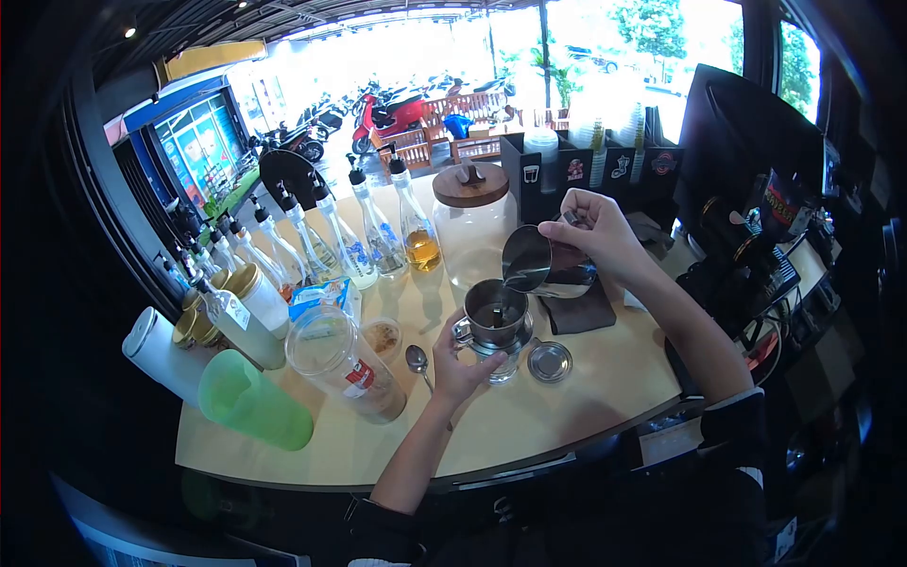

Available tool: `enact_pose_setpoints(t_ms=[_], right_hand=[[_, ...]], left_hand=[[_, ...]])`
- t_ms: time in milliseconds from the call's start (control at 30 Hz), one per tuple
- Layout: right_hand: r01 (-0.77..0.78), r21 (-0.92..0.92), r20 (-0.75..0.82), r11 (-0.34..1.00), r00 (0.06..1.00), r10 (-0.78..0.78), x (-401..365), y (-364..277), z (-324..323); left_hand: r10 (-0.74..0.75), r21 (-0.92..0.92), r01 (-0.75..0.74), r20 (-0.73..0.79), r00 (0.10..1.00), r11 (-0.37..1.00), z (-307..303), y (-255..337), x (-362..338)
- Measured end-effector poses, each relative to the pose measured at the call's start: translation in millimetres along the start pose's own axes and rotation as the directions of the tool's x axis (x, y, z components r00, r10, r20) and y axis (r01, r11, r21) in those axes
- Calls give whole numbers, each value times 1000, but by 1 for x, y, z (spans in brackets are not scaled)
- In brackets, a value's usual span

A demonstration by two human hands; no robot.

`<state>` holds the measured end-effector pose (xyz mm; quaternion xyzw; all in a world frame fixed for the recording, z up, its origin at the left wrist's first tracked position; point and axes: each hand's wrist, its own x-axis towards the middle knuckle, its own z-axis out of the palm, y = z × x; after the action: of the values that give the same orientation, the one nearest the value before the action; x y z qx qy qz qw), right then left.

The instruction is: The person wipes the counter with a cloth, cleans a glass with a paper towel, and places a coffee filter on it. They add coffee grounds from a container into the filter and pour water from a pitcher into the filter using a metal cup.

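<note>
My right hand [592, 231] is closed round the handle of a steel pitcher [529, 259], which is tilted to the left with its spout over a metal drip filter [495, 313]. The filter stands on a small glass [504, 369]. My left hand [460, 368] is at the filter's handle and base, its fingers round the lower part. A round metal lid [550, 361] lies on the table to the right of the glass. To the left are a spoon [418, 359] and a large clear plastic cup [351, 369] with brown contents.
A green cup [253, 401], several pump bottles [419, 227] and canisters line the left and back. Behind the filter stands a large jar with a wooden lid [470, 185]. A dark cloth [580, 312] and a black cup holder [652, 170] are on the right.
</note>
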<state>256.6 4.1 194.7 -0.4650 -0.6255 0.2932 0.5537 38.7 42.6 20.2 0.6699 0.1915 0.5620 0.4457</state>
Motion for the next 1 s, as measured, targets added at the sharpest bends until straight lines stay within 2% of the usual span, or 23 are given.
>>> enact_pose_setpoints(t_ms=[1000], right_hand=[[14, -55, -47, 998, 999, -17, 9, 11, 2]], left_hand=[[5, 28, -5, 1, 1000, 1000, -1, -2, 0]])
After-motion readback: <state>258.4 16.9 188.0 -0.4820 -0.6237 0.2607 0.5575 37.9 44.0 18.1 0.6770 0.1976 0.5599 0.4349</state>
